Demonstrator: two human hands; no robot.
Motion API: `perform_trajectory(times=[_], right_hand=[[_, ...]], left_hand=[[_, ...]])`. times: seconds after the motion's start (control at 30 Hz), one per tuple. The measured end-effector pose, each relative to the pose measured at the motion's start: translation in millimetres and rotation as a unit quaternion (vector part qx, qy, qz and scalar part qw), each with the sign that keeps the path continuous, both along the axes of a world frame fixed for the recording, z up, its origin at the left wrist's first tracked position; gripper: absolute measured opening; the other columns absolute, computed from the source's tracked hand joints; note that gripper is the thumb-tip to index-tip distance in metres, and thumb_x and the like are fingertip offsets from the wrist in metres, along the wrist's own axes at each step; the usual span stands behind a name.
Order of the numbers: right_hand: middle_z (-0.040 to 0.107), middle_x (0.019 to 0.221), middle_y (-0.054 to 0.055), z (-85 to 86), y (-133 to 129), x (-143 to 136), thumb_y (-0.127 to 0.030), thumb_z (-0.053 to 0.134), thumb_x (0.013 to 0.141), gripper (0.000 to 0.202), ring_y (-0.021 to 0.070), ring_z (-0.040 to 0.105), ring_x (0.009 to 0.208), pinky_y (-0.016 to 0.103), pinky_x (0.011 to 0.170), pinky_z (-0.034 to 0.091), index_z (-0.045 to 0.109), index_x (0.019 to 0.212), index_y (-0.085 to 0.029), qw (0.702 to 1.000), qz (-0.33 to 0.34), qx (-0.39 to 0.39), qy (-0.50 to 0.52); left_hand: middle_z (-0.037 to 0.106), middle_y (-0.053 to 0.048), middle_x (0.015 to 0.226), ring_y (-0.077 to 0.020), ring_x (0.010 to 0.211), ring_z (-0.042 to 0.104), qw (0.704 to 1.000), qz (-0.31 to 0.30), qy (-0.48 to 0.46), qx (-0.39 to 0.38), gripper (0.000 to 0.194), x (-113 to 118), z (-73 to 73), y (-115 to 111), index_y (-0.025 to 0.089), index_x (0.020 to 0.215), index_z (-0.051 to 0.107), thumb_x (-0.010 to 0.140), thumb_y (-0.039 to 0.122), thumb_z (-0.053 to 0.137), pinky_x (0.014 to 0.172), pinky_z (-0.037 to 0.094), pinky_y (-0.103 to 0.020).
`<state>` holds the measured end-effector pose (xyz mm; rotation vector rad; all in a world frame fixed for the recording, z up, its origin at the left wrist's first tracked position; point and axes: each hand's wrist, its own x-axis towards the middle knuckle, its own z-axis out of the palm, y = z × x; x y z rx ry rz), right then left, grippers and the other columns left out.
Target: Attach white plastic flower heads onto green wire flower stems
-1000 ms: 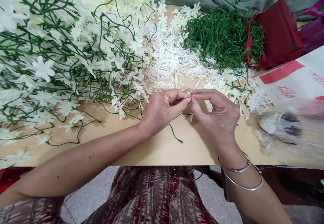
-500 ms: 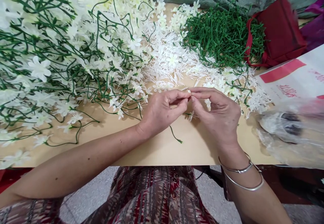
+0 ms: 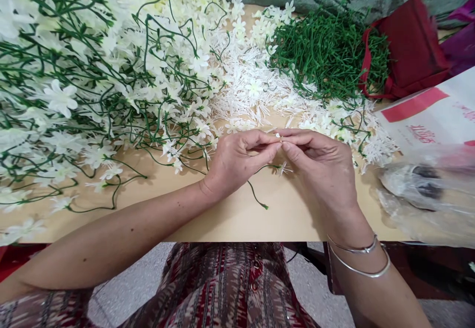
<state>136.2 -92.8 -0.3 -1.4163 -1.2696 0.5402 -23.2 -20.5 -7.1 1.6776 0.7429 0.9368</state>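
Note:
My left hand and my right hand meet fingertip to fingertip over the middle of the table. Both are pinched together around a tiny white piece, mostly hidden by the fingers; its shape is too small to tell. A green stem hangs out below my left hand, and a small white flower shows beneath the fingertips. Just beyond the hands lie loose white stamens and small white blossoms.
A large heap of white flowers on green stems fills the left. Bare green stems lie at the back right, beside a red bag. A printed white bag and clear plastic cover the right side.
My right hand has tilted and its fingers have drawn closer together against my left fingertips. The small white flower beneath them shows more now.

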Motion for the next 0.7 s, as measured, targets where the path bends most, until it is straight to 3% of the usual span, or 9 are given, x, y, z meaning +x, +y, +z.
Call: perform_trajectory(times=[0.27, 0.47, 0.7], right_hand=[[0.083, 0.099, 0.002, 4.3, -1.4, -7.2, -0.012, 0.073, 0.086, 0.014, 0.0195, 0.079, 0.097, 0.041, 0.091, 0.065, 0.077, 0.087, -0.025, 0.998, -0.033, 0.046, -0.039], [0.083, 0.100, 0.003, 5.8, -0.8, -10.7, -0.013, 0.073, 0.086, 0.013, 0.0196, 0.079, 0.097, 0.042, 0.091, 0.064, 0.077, 0.088, -0.026, 0.996, -0.032, 0.060, -0.057], [0.083, 0.100, 0.004, 8.5, -1.1, -11.2, -0.018, 0.072, 0.089, 0.008, 0.0196, 0.079, 0.097, 0.041, 0.090, 0.066, 0.075, 0.086, -0.025, 0.997, -0.035, 0.041, -0.046]], left_hand=[[0.082, -0.004, 0.084, -0.0129, 0.071, 0.071, 0.997, -0.011, -0.039, -0.069, 0.014, 2.6, 4.0, -0.8, 0.018, 0.090, 0.081, 0.088, 0.031, 0.075, 0.065, 0.056, -0.023], [0.082, -0.005, 0.086, -0.0134, 0.076, 0.073, 0.987, -0.033, -0.077, -0.138, 0.016, 2.0, 8.9, 2.9, 0.016, 0.085, 0.078, 0.086, 0.032, 0.080, 0.073, 0.060, -0.025], [0.082, -0.005, 0.091, -0.0153, 0.083, 0.075, 0.979, -0.049, -0.106, -0.166, 0.022, 3.2, 8.2, 3.2, 0.016, 0.087, 0.077, 0.085, 0.037, 0.083, 0.080, 0.062, -0.029]])
